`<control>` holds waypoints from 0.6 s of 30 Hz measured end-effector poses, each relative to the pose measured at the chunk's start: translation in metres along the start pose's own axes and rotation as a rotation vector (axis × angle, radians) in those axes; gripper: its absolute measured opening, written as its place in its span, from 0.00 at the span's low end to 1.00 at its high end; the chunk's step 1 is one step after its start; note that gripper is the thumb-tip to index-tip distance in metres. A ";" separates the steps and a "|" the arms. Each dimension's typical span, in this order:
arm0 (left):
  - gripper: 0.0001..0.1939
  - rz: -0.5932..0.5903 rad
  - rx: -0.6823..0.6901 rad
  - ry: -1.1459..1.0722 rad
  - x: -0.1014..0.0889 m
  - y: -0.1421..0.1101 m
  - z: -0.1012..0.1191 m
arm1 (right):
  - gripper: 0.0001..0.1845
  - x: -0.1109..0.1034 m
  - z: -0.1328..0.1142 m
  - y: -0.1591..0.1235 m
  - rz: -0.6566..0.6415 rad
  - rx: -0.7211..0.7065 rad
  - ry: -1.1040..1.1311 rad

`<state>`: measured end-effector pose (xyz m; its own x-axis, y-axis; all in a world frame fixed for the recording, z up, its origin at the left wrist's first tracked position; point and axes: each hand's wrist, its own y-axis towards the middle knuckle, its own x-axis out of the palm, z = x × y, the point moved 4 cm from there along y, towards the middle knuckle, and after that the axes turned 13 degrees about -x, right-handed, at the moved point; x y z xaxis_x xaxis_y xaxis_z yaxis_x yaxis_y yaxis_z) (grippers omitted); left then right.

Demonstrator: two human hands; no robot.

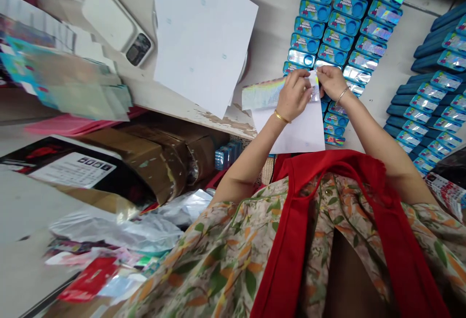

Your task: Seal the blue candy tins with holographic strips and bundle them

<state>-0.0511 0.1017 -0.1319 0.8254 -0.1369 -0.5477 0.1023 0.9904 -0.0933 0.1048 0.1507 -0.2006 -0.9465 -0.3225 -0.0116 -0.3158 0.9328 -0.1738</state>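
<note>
My left hand, a gold bangle at its wrist, is closed on a sheet of shiny rainbow-tinted stickers with a white backing hanging below. At the right end of that sheet, my right hand pinches something small and pale, apparently a sticker or the sheet's corner; the fingers hide which. Directly under and beyond my hands stand rows of small blue tins, some with a shiny label on the lid. The tins nearest my hands are partly covered by the sheet.
White paper sheets lie on the table, left of the tins. Farther left are a white device with a dark display and a blurred stack of clear packets. More blue tins stand stacked at right. Below the table edge sits a cardboard box.
</note>
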 end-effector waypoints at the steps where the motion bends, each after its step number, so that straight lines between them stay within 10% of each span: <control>1: 0.26 0.056 -0.027 -0.104 -0.006 -0.002 0.001 | 0.30 -0.001 0.002 0.001 0.015 -0.010 -0.009; 6: 0.22 0.319 -0.173 -0.374 -0.034 0.007 -0.003 | 0.28 -0.003 0.003 0.002 0.061 -0.061 -0.073; 12: 0.22 -0.052 -0.024 0.293 -0.013 0.037 -0.005 | 0.22 0.005 -0.012 0.000 0.084 -0.107 -0.124; 18: 0.24 0.024 -0.016 0.216 0.004 0.027 -0.025 | 0.23 0.011 0.000 0.001 0.100 -0.031 -0.141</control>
<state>-0.0588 0.1268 -0.1578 0.6895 -0.1159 -0.7149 0.0735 0.9932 -0.0901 0.0938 0.1477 -0.2014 -0.9553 -0.2452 -0.1653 -0.2245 0.9652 -0.1342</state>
